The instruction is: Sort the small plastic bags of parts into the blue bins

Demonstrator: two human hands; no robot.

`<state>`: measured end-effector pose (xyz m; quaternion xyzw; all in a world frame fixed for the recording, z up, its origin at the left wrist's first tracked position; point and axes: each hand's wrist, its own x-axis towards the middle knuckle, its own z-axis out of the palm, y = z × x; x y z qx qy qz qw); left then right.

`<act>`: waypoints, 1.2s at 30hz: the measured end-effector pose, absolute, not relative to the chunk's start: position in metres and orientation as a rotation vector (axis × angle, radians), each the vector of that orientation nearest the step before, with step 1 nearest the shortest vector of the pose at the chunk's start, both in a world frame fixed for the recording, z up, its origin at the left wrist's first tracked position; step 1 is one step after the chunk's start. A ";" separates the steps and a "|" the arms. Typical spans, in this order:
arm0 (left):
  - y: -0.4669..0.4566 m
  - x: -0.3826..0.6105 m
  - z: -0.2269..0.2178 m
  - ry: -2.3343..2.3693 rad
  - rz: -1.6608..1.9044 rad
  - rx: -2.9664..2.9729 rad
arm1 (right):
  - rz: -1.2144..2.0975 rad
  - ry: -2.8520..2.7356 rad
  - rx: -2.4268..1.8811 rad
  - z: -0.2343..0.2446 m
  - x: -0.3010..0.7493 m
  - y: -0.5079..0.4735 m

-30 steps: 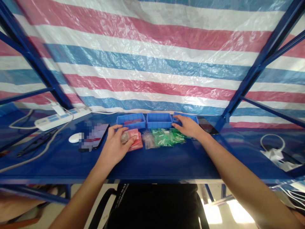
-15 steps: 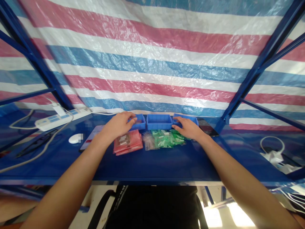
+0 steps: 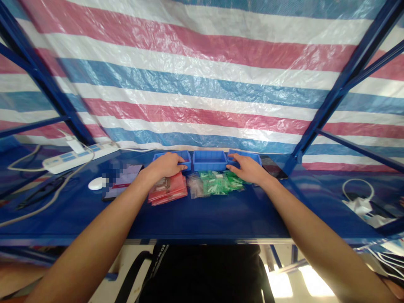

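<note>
On the head view, your left hand (image 3: 172, 165) is at the left blue rectangular plastic bin (image 3: 188, 161), mid-frame, and your right hand (image 3: 248, 169) is at the right blue plastic bin (image 3: 255, 158). Thumbs sit slightly apart from fingers; can't tell if either grips. Flat red plastic packets (image 3: 172, 190) lie centre-left, small green plastic packets (image 3: 216, 183) right beside centre.

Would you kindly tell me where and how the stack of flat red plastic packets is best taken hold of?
I would probably pinch the stack of red packets at its near edge, thumb on top, coming from the person's side: the layers' edges show there, slightly offset, while the left hand and the left blue rectangular plastic bin crowd the far edge.
</note>
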<state>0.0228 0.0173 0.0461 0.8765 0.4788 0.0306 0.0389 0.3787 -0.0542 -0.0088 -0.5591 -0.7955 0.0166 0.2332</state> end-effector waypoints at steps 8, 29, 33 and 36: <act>0.015 0.014 0.039 1.515 0.432 2.577 | 0.038 -2.195 -1.546 -0.009 0.379 -0.055; -0.050 0.009 0.074 1.226 1.449 2.483 | 0.025 -2.205 -1.541 -0.011 0.380 -0.054; -0.078 0.004 0.078 1.189 1.247 2.581 | 0.028 -2.217 -1.534 -0.011 0.380 -0.054; -0.094 -0.010 0.074 1.172 1.100 2.662 | 0.032 -2.220 -1.534 -0.010 0.380 -0.054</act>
